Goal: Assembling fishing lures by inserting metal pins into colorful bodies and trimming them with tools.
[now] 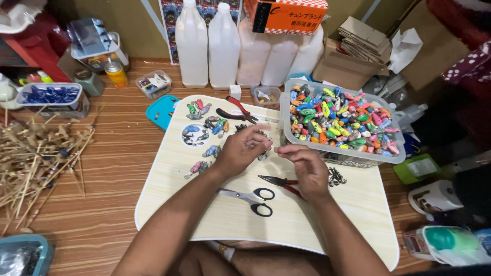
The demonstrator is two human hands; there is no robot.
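Observation:
My left hand (244, 148) and my right hand (306, 164) meet over a pale wooden lap table (204, 214), fingertips pinched on a small item with a thin wire between them; the item itself is too small to make out. Small painted toy cars (204, 125) lie in pairs on the table beyond my left hand. Black-handled scissors (250, 198) lie just below my left wrist. Red-handled pliers (280, 182) sit under my right hand. A little heap of dark metal bits (336, 177) lies right of my right hand.
A clear plastic tub (335, 153) full of colourful toy cars stands at the table's far right. Another pair of red-handled pliers (236, 111) lies at the far edge. White jugs (207, 43) line the wall. Bamboo sticks (36, 158) pile on the floor at left.

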